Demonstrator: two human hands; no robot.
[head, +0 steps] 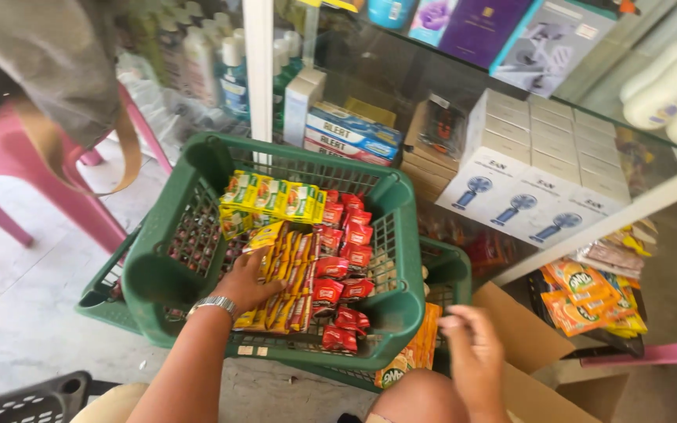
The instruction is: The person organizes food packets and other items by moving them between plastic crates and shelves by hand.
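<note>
A green plastic basket point(162, 274) sits in front of me, holding strips of yellow sachets point(285, 270), red sachets point(344, 258) and green-yellow sachets point(272, 196). My left hand point(246, 283), with a metal watch at the wrist, reaches inside the basket and rests on the yellow sachets. My right hand point(473, 352) hovers to the right of the basket, above an open cardboard box point(538, 356), fingers loosely spread and holding nothing that I can see. An orange packet point(413, 356) lies under the basket's near right corner.
A second green basket point(452, 274) lies beneath and behind the first. A glass display case point(511, 117) with white fan boxes, toothpaste boxes and bottles stands behind. A pink plastic chair point(33, 168) is at the left, orange packets point(589, 301) at the right, a dark crate point(29, 399) bottom left.
</note>
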